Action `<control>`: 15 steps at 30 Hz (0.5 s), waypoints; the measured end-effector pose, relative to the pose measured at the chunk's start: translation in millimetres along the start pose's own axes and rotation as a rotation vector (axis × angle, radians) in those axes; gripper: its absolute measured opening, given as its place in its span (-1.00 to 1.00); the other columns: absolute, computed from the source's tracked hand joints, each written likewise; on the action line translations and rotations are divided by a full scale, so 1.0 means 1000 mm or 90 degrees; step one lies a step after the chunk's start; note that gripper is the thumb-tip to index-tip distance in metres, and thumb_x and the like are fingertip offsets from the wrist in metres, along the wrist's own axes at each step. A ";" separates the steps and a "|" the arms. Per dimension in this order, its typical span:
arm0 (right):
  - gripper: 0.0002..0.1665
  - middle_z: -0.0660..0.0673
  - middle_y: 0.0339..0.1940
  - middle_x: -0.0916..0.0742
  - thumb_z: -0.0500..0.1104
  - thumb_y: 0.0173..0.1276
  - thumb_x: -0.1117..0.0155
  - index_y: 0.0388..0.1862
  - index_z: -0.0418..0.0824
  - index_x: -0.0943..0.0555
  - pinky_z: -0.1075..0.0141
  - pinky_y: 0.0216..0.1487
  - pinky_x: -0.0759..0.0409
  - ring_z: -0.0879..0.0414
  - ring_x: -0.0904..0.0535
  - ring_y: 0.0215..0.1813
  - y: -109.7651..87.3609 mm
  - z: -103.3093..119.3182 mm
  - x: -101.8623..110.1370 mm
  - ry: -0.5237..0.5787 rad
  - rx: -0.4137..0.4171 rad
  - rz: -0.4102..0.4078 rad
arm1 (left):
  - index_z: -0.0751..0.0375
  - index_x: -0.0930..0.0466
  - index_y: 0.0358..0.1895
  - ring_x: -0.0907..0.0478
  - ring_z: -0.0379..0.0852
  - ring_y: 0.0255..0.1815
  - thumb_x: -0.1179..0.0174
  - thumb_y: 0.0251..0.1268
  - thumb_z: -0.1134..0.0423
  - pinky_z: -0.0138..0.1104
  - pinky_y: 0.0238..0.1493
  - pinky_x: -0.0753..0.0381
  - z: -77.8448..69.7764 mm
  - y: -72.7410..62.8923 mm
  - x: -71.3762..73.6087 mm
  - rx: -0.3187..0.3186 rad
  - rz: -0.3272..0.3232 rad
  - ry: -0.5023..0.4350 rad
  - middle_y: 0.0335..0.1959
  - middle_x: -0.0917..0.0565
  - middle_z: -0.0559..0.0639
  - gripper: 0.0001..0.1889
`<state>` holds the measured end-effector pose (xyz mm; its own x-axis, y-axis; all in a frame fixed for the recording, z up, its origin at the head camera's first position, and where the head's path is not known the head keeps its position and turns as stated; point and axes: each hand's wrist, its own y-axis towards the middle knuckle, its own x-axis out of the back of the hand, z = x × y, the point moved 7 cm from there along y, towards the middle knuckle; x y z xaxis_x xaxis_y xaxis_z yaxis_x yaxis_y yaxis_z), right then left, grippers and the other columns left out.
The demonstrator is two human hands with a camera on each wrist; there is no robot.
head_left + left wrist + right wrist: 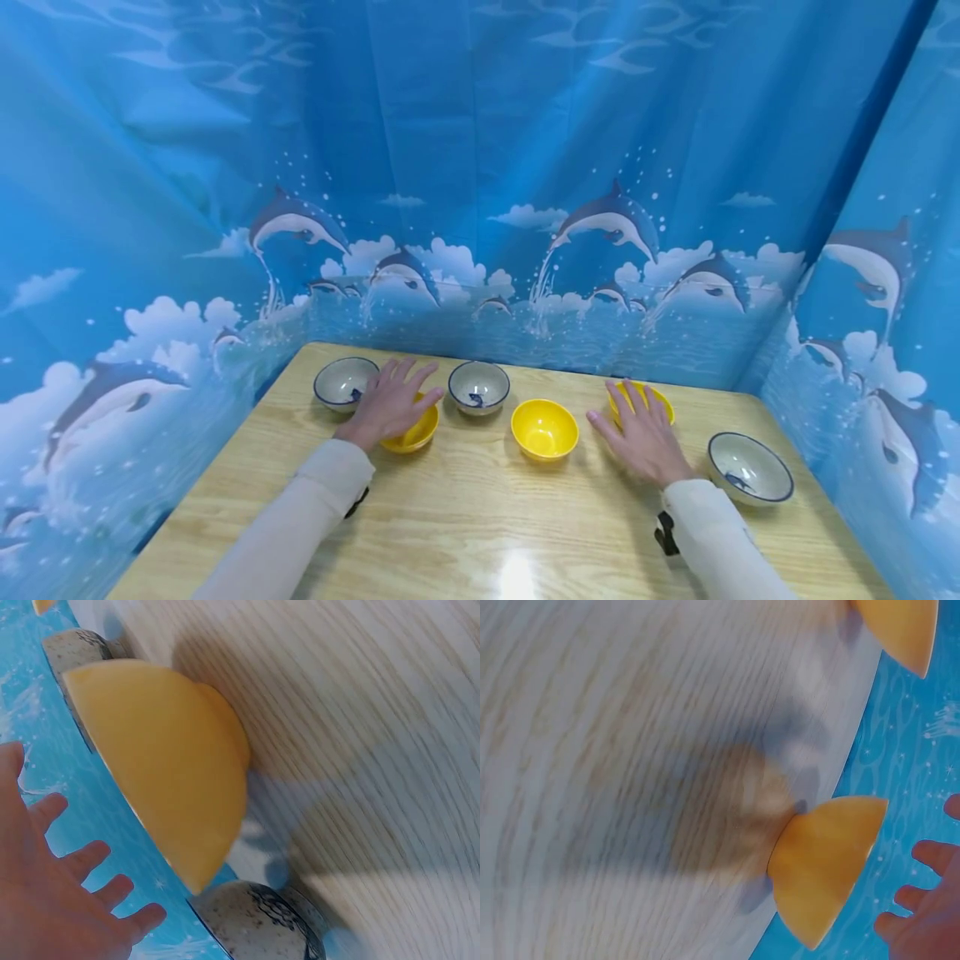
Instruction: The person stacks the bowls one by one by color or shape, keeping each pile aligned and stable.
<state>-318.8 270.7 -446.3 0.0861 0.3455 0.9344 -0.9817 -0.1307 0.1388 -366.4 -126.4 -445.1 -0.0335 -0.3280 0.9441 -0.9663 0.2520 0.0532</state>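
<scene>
My left hand (388,403), fingers spread, hovers over a yellow bowl (414,433) on the left of the table. In the left wrist view that yellow bowl (165,761) stands upright, with the hand's fingers apart from its rim. My right hand (643,435) is spread above another yellow bowl (660,403) at the right and partly covers it in the head view. The right wrist view shows this yellow bowl (825,862) on the table, the fingers beyond its rim. Between the hands sits a third yellow bowl (545,429). Neither hand holds anything.
A white bowl with a blue rim (343,384) stands at the far left, another white bowl (478,388) at the back middle, and a larger white bowl (750,468) at the right. Behind the wooden table (480,517) hangs a blue dolphin curtain (465,167).
</scene>
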 end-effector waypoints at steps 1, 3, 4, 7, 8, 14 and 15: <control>0.02 -0.48 0.78 -0.16 0.46 0.71 0.12 0.81 -0.18 -0.13 -0.57 0.70 0.09 -0.59 0.09 0.75 0.000 0.001 -0.001 0.002 0.001 -0.001 | -0.20 -0.20 0.76 0.04 0.43 0.79 0.15 0.74 -0.33 0.48 0.72 0.03 -0.002 0.000 0.000 -0.002 0.000 -0.007 0.80 -0.11 0.23 -0.31; 0.03 -0.48 0.79 -0.16 0.46 0.70 0.11 0.81 -0.18 -0.12 -0.58 0.69 0.06 -0.58 0.09 0.76 0.000 0.002 -0.002 0.007 0.003 -0.002 | -0.17 -0.22 0.75 0.00 0.43 0.78 0.12 0.75 -0.30 0.47 0.72 0.01 -0.007 0.000 0.000 -0.010 -0.004 -0.018 0.79 -0.14 0.24 -0.32; 0.03 -0.48 0.79 -0.16 0.47 0.69 0.10 0.81 -0.18 -0.12 -0.59 0.68 0.04 -0.59 0.09 0.75 0.001 0.003 -0.003 0.008 0.006 -0.003 | -0.17 -0.23 0.75 -0.01 0.42 0.78 0.11 0.75 -0.29 0.46 0.73 0.00 -0.009 0.000 0.001 -0.011 -0.004 -0.022 0.79 -0.14 0.24 -0.33; 0.05 -0.45 0.80 -0.13 0.48 0.68 0.09 0.82 -0.18 -0.10 -0.59 0.68 0.03 -0.58 0.10 0.76 0.001 0.005 -0.006 0.022 0.004 0.002 | -0.16 -0.24 0.74 -0.02 0.40 0.79 0.06 0.75 -0.27 0.45 0.73 0.00 -0.017 -0.002 0.001 -0.014 -0.004 -0.036 0.78 -0.16 0.23 -0.33; 0.06 -0.44 0.81 -0.11 0.48 0.68 0.10 0.82 -0.18 -0.09 -0.59 0.68 0.04 -0.58 0.11 0.76 0.001 0.005 -0.007 0.027 0.003 0.005 | -0.15 -0.24 0.74 -0.03 0.39 0.79 0.05 0.74 -0.27 0.46 0.73 -0.01 -0.020 -0.003 0.002 -0.016 -0.005 -0.040 0.78 -0.16 0.23 -0.33; 0.07 -0.40 0.83 -0.06 0.50 0.69 0.16 0.84 -0.17 -0.04 -0.64 0.64 0.05 -0.56 0.13 0.78 0.002 0.011 -0.009 0.076 -0.008 0.011 | -0.16 -0.27 0.72 -0.10 0.36 0.77 0.01 0.74 -0.23 0.43 0.71 -0.10 -0.031 -0.005 0.000 -0.028 -0.016 -0.047 0.77 -0.21 0.20 -0.36; 0.07 -0.40 0.83 -0.06 0.50 0.69 0.16 0.84 -0.16 -0.03 -0.65 0.64 0.06 -0.56 0.13 0.78 0.003 0.012 -0.008 0.083 -0.008 0.011 | -0.15 -0.28 0.72 -0.12 0.35 0.76 0.00 0.74 -0.22 0.41 0.71 -0.14 -0.033 -0.005 -0.001 -0.031 -0.019 -0.047 0.76 -0.23 0.20 -0.37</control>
<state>-320.2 256.2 -449.9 0.0468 0.4612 0.8861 -0.9850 -0.1262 0.1177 -352.9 -97.7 -435.9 -0.0261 -0.4020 0.9153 -0.9538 0.2843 0.0977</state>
